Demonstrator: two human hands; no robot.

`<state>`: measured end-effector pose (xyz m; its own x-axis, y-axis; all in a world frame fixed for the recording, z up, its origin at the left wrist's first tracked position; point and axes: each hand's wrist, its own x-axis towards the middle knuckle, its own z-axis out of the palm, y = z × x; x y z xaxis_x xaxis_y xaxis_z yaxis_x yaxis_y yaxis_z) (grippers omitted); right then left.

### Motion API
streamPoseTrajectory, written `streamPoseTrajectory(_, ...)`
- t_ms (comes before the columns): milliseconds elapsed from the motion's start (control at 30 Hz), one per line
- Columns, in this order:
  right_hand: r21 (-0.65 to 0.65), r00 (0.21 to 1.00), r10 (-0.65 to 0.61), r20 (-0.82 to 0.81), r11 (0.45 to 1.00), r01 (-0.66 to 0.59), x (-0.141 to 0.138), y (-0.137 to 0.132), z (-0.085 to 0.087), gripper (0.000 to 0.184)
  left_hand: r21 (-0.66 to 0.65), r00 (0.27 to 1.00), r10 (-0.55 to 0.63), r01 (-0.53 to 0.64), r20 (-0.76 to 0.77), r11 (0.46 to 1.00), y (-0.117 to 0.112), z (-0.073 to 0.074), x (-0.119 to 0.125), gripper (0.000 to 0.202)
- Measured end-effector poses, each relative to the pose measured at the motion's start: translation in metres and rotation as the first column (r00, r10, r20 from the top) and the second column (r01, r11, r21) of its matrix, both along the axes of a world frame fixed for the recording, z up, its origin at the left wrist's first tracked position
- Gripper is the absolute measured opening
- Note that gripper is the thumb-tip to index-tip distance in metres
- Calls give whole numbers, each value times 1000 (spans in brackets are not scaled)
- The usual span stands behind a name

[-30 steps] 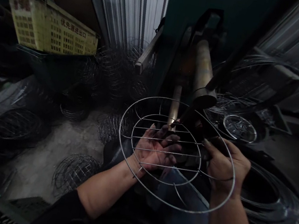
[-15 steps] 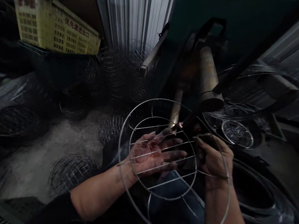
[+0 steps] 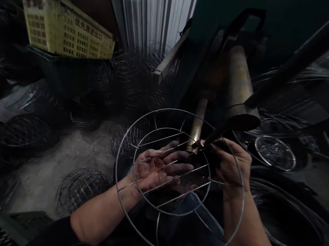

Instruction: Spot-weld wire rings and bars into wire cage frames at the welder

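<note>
The person holds a round wire grid [image 3: 179, 184] flat in front of them, at the middle of the scene, its far part up against the welder's rod [image 3: 197, 124]. The left hand [image 3: 156, 170] lies palm up under the grid, fingers spread and loose, with the cross wires resting on them. The right hand [image 3: 228, 166] has its fingers closed on a wire at the grid's far right, just beside the rod. Wire baskets [image 3: 83, 187] lie on the floor to the left, and a yellow crate [image 3: 66, 31] sits far left.
</note>
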<state>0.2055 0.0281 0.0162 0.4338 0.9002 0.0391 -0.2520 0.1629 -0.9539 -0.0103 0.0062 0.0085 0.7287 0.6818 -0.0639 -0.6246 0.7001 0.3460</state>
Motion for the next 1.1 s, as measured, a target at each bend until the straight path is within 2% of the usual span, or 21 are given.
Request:
streamPoseTrajectory(167,-8,1000,-9,-10,1000,9,0,1,3,32,-8,999,33,-33,15,999,1,4,3,44)
streamPoseTrajectory(367,3,997,-20,75,1000,19,0,8,9,28,-9,994,92,-93,-61,996,2,7,6,51)
streamPoseTrajectory(500,-38,994,-3,112,999,8,-1,13,16,28,-29,990,125,-127,-60,991,1,10,9,50)
streamPoseTrajectory(700,-89,995,-57,88,994,65,-6,20,19,31,-78,989,144,-147,-41,986,-3,13,14,44)
streamPoseTrajectory(833,-101,993,-89,78,990,97,-7,23,20,31,-105,987,150,-155,-59,982,-6,12,15,45)
streamPoseTrajectory(1100,-56,996,-32,85,998,37,-2,27,10,24,-109,987,155,-159,-42,981,-7,16,17,44)
